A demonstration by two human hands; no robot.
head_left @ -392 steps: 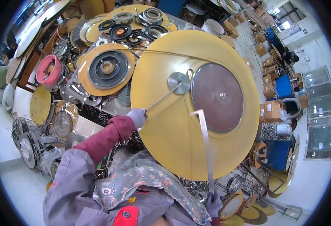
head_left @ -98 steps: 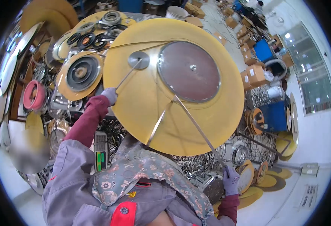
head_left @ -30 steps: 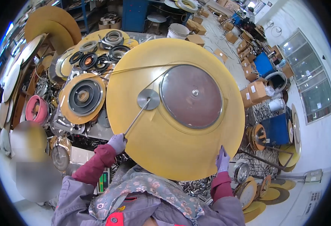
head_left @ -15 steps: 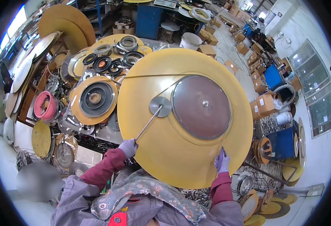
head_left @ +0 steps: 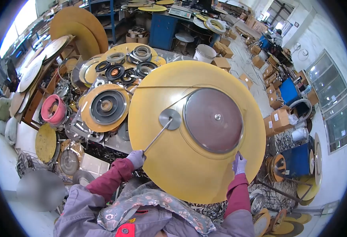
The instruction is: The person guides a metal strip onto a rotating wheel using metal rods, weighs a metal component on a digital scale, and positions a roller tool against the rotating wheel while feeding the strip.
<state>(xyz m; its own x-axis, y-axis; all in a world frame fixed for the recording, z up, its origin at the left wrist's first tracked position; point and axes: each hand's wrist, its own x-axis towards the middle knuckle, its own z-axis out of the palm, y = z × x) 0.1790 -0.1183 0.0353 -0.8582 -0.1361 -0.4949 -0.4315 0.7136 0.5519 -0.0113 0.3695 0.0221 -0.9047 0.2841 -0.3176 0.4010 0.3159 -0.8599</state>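
Observation:
My left hand (head_left: 137,158), in a pale glove, is closed around a thin metal rod (head_left: 156,137). The rod's far end meets a small round metal plate (head_left: 175,119) on a large yellow disc (head_left: 181,173). Beside the plate lies a dark brown wound coil (head_left: 213,118) with a metal knob (head_left: 217,117) at its middle. A thin strip (head_left: 161,86) crosses the yellow disc from the left and bends past the plate. My right hand (head_left: 239,164), also gloved, has its fingers pinched just below the coil's lower right edge; what they hold is too small to make out.
To the left, a dark stepped pulley (head_left: 107,105) sits on a smaller disc, with several black rings (head_left: 115,72) behind it. A pink tub (head_left: 53,109) stands farther left. Cardboard boxes (head_left: 280,119) line the right side, and a white bucket (head_left: 205,53) is behind the disc.
My right hand has shifted slightly right and up, closer to the coil's edge. My left hand keeps its grip on the rod. The whole view has tilted a little, lowering the scene.

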